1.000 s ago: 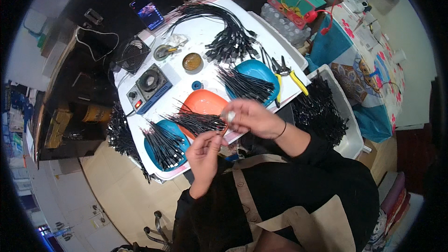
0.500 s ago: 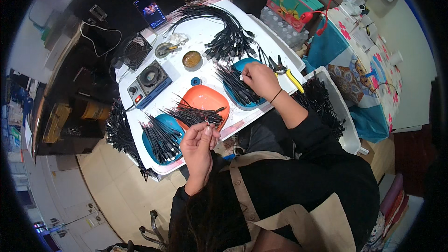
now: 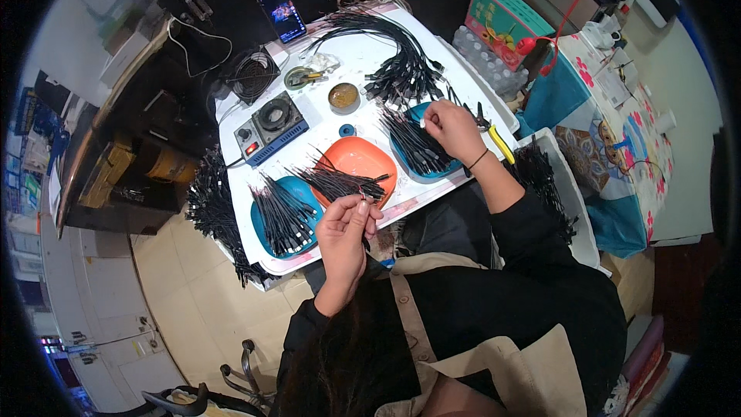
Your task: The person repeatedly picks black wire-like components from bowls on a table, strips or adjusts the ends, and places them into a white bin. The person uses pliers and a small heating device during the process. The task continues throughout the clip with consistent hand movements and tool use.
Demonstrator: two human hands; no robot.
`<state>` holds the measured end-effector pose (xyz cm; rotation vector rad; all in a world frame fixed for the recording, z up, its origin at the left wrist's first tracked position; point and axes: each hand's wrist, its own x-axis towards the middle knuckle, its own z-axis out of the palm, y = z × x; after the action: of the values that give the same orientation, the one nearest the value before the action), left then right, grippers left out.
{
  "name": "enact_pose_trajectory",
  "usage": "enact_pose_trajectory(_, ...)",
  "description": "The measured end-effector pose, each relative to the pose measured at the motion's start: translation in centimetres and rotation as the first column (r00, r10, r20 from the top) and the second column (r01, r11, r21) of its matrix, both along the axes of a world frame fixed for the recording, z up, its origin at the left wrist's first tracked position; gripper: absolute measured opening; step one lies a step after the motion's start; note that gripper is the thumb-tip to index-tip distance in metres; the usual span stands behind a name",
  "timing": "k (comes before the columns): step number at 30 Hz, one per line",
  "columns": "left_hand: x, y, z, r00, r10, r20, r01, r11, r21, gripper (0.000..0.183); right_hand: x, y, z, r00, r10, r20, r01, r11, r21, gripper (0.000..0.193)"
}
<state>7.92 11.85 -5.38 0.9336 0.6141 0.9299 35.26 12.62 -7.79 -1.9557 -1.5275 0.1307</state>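
My left hand [image 3: 347,235] is closed in a pinch, thumb against fingers, on a thin cable whose red wire end pokes out above the fingertips. It is held just in front of the orange tray [image 3: 356,156], where a bunch of black cables [image 3: 340,181] lies across the rim. Over the right blue tray [image 3: 441,173], my right hand [image 3: 455,133] has its fingers pressed together. A small white bit shows at those fingertips; whether it belongs to a cable there is too small to tell. Black cables [image 3: 413,143] fill that tray. The left blue tray [image 3: 265,241] holds more black cables with metal plugs.
A soldering pot [image 3: 268,127], a round tin [image 3: 343,96] and a blue ring [image 3: 346,130] stand behind the trays. Yellow-handled pliers [image 3: 500,143] lie right of my right hand. A propped phone [image 3: 282,14], a small fan [image 3: 252,76] and a large cable bundle [image 3: 405,69] are farther back.
The whole view has shifted, so table and hands appear farther right. Both hands keep nearly the same pose and place over the trays.
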Motion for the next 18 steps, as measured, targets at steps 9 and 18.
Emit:
enact_pose_trajectory(9, 1.9, 0.8, 2.1, 0.964, 0.178, 0.198, -0.186, 0.982, 0.019, 0.014, -9.4, -4.6, 5.6, 0.805, 0.379, -0.457, -0.246, 0.913, 0.324, 0.010)
enact_pose_trajectory(18, 1.7, 0.1, 2.6, 0.955, 0.229, 0.190, -0.228, 0.973, -0.025, 0.015, -13.2, -6.1, 5.3, 0.754, 0.400, -0.521, -0.295, 0.915, 0.276, 0.014)
